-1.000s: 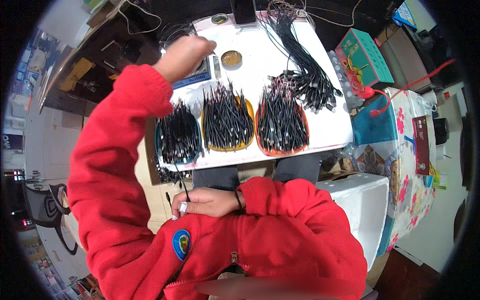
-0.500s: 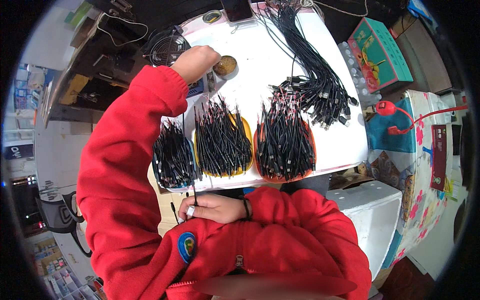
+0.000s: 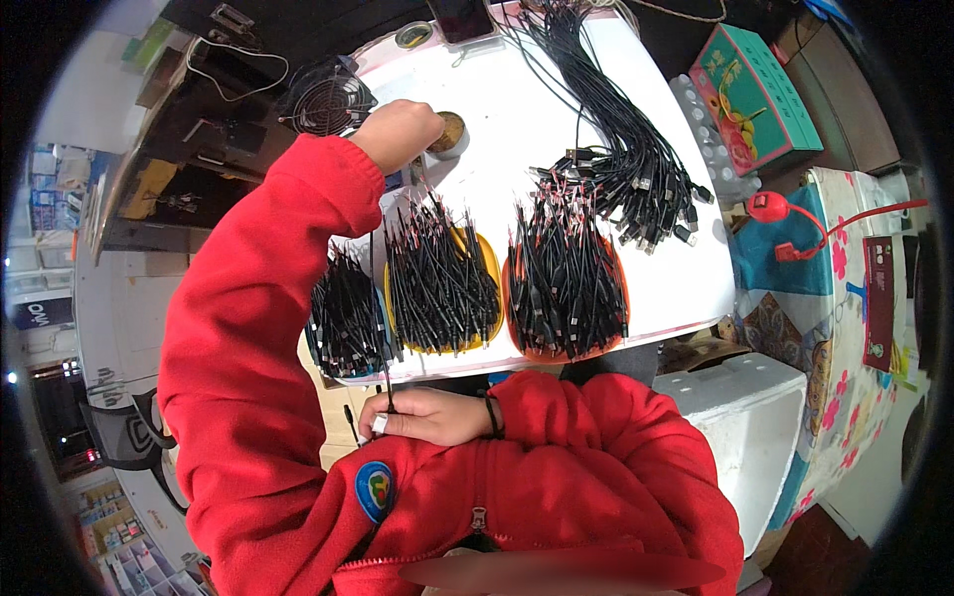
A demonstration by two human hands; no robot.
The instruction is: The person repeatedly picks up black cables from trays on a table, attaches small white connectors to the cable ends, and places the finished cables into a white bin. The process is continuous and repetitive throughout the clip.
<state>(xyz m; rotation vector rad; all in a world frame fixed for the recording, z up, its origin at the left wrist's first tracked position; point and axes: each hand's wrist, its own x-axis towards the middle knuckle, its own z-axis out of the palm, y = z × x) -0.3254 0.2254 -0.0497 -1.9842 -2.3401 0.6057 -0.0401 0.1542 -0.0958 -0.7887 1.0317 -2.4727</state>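
My left hand [image 3: 399, 134] is closed over the far left of the white table, its fingertips at a small round tin [image 3: 453, 133] of amber-brown material. What its fingers hold is hidden. Low against my chest, my right hand [image 3: 435, 415] is closed around a black cable [image 3: 389, 382], which runs up past the table edge and under my left sleeve. White wrapping covers one fingertip of this hand. Between my arms stand a blue-rimmed tray [image 3: 381, 310], a yellow tray [image 3: 489, 260] and an orange tray [image 3: 618, 288], each heaped with short black cables with bared reddish ends.
A large bundle of long black cables [image 3: 636, 129] with metal plugs lies at the far right. Beyond it are a green fruit box [image 3: 770, 99] and a red cord [image 3: 820, 238]. A round fan [image 3: 333, 104] sits far left, with a white foam box [image 3: 740, 417] at right.
My left hand has shifted slightly right and covers more of the tin. My right hand stays at my chest with the cable. The whole view has tilted a little.
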